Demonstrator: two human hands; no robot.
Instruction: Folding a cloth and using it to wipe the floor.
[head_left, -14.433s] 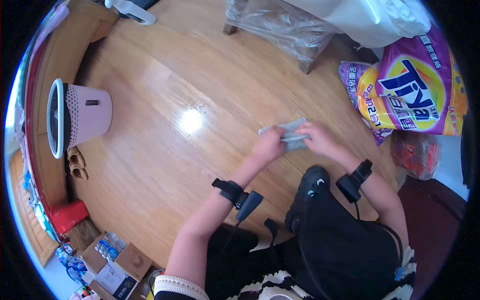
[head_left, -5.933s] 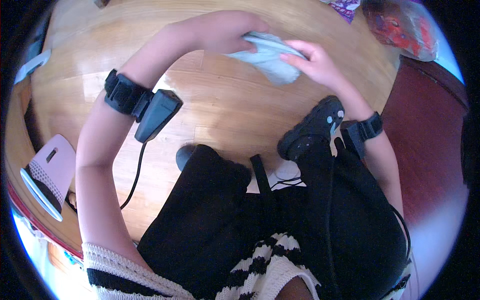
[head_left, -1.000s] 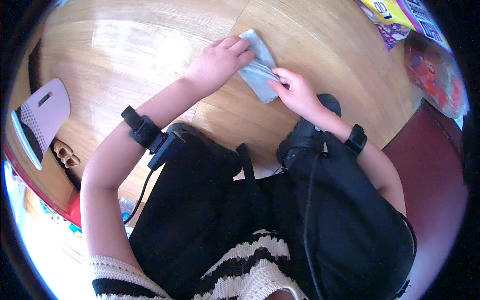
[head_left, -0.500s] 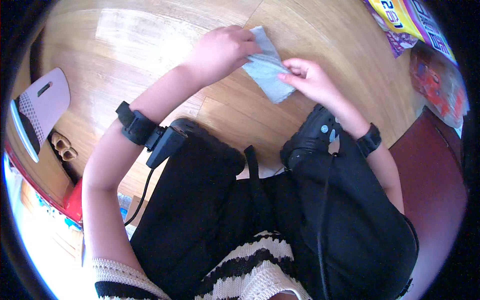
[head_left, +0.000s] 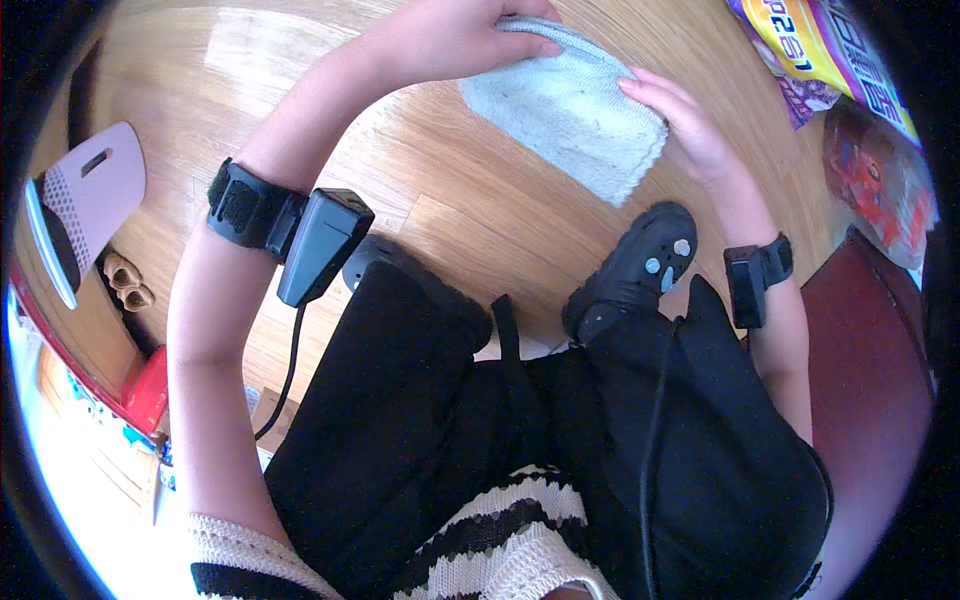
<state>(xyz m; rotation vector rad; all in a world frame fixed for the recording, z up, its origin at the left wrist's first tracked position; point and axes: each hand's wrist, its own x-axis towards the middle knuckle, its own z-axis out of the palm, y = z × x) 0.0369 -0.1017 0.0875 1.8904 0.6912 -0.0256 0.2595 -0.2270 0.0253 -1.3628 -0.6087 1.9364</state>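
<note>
A pale blue-grey cloth (head_left: 570,110) with a scalloped edge hangs stretched between both hands, over the wooden floor. My left hand (head_left: 490,38) pinches its upper left edge, thumb on the near side. At the upper right edge my right hand (head_left: 682,118) grips the cloth between thumb and fingers; some of its fingers are hidden behind the fabric. A few small dark specks show on the cloth. Black straps with small dark devices sit on both forearms, and a cable runs down from the left device (head_left: 325,245).
My black clogs (head_left: 640,255) stand on the wood floor (head_left: 400,190). At the upper right lie a colourful package (head_left: 800,45) and a clear bag with red contents (head_left: 875,180). Dark red furniture (head_left: 860,320) is at the right. Leftward are a pink board-like thing (head_left: 105,185) and tan shoes (head_left: 125,280).
Both hands have risen and moved apart, the right one further right. The cloth, bunched and folded before, is now spread wider between them.
</note>
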